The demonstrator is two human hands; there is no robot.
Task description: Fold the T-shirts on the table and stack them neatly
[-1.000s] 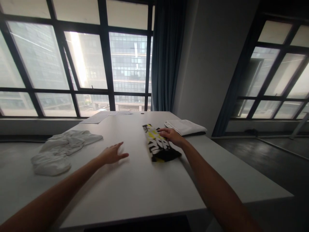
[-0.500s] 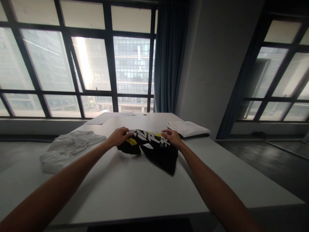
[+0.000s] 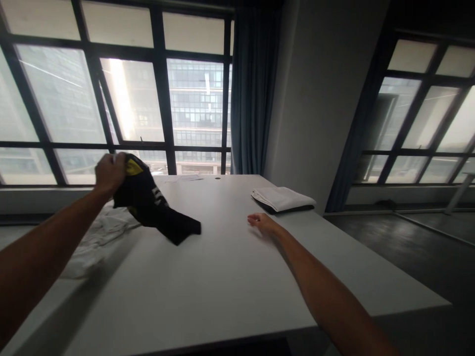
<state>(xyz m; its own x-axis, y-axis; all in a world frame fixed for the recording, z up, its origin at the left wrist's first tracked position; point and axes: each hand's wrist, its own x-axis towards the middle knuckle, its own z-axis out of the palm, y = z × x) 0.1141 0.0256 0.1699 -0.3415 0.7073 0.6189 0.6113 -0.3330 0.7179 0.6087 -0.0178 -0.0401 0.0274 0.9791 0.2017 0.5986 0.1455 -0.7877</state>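
My left hand is raised at the left and closed on one end of a black garment with yellow and white print. The garment hangs down from that hand, and its lower end trails on the white table. My right hand rests low on the table at centre right, fingers stretched out flat, holding nothing. It lies just in front of a folded white cloth on a dark layer.
A crumpled white garment lies at the table's left side, partly behind my left arm. Sheets of paper lie at the far edge by the window. A blue curtain hangs behind. The table's right edge drops to dark floor.
My left hand has lifted the black garment up and to the left, off the table's middle. My right hand has let go of it and now lies flat on the table.
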